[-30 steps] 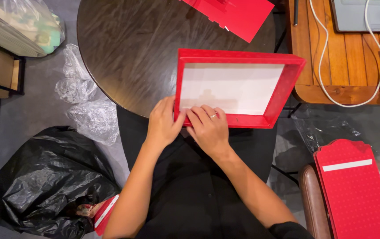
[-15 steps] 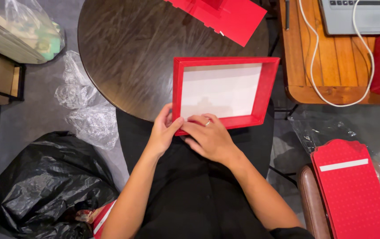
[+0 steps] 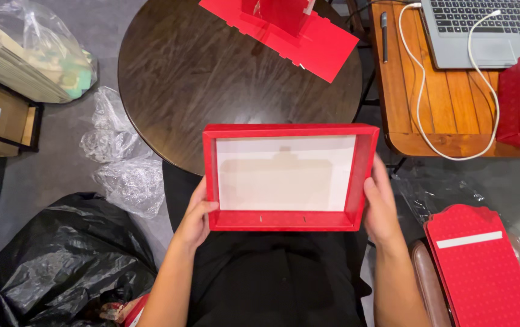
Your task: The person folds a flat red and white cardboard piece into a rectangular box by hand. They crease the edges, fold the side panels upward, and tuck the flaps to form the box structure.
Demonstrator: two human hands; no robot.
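I hold an open red box (image 3: 290, 221) with a white inside, level above my lap at the near edge of a round dark wooden table (image 3: 181, 79). My left hand (image 3: 196, 218) grips the box's left wall, thumb over the rim. My right hand (image 3: 381, 209) grips its right wall. The box is empty, with a faint shadow on its white floor.
A flat unfolded red cardboard piece (image 3: 284, 27) lies at the table's far side. Right of it is a wooden desk (image 3: 447, 115) with a laptop (image 3: 484, 27) and white cable. A stack of flat red cardboard (image 3: 478, 266) sits at lower right. A black rubbish bag (image 3: 60, 266) and clear plastic wraps (image 3: 126, 175) lie left.
Both hands were together at the box's near edge. They have now spread to its left and right walls, and the box sits closer to me and squarer in view.
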